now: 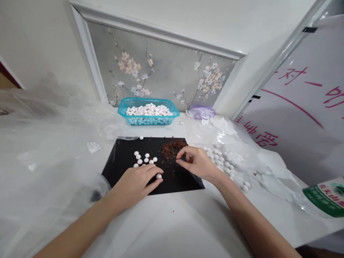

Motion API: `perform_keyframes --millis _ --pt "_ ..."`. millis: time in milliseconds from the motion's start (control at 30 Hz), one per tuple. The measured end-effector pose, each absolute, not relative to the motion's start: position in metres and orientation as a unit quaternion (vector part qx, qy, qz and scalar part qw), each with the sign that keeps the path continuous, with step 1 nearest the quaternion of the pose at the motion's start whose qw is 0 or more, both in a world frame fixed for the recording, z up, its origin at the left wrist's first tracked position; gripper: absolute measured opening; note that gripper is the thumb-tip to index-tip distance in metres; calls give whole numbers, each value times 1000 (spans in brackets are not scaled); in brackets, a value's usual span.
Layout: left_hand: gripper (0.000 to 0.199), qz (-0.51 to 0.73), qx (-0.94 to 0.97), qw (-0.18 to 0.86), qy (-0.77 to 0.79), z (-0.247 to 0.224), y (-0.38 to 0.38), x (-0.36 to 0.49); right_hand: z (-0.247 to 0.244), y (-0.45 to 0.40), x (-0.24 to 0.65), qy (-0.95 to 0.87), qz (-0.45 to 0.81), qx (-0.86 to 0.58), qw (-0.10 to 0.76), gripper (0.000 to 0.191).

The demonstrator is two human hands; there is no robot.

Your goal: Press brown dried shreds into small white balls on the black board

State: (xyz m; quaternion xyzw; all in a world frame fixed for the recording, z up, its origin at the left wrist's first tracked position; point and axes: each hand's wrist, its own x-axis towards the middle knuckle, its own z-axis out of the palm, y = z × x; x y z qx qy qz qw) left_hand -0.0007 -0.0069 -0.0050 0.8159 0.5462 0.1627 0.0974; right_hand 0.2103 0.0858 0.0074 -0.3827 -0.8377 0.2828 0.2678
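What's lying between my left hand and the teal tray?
In the head view, a cluster of white balls sits on the black mat between your left hand and the teal plastic tray.

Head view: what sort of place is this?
Probably an indoor workroom, perhaps an office or classroom: a whiteboard with red writing, a floral wall panel, and a table under clear plastic sheeting.

I log the mat (120,168) at centre as a smooth, matt black sheet, material unconfirmed. The beads (159,176) on it read smooth and glossy white. The flakes (169,149) at its upper edge look rough and dry. The tray (147,100) at top centre is glossy translucent teal plastic. The sheeting (40,157) at left is crinkled clear plastic.
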Motion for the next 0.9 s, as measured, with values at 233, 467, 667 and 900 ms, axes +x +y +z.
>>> perform_keyframes --millis 233,467,667,900 --pt "35 260 740 31 620 3 13 -14 0 87 209 -816 295 -387 312 5" --pt "44 154 751 -9 642 15 74 -49 -7 92 204 -773 313 -391 388 10" --pt "36 154 741 7 654 7 90 -58 -12 93 203 -769 314 -392 395 9" --pt "25 237 708 17 665 14 80 -57 -7 91 202 -757 327 -375 424 11"
